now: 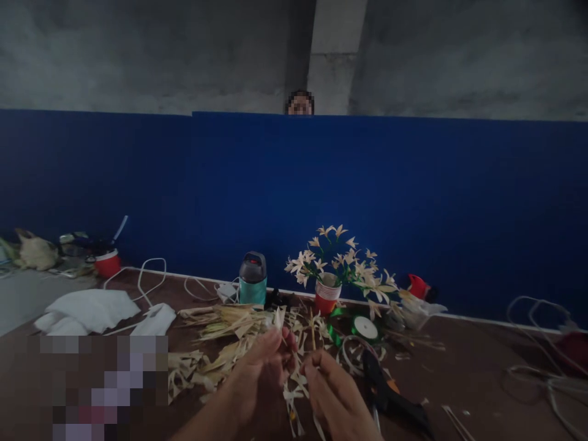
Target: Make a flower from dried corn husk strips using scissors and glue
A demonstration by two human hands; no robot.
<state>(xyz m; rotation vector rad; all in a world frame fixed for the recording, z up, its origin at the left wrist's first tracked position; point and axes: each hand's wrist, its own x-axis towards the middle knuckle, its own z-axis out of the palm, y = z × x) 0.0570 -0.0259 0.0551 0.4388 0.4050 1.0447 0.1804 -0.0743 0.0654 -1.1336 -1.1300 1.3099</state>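
My left hand is closed, with a pale, pointed piece of corn husk standing up from its fingertips. Close beside it, my right hand has thumb and forefinger pinched together; whatever may be between them is too small to make out. Dry husk strips and scraps lie under and behind both hands. To the right of my right hand rests a black glue gun. Behind the hands, husk flowers on green stems stand in a red and white cup.
A green ribbon spool lies by the cup. A teal bottle-like container stands against the blue partition. White cloth lies at left; loose cables are at right. A person's head shows above the partition.
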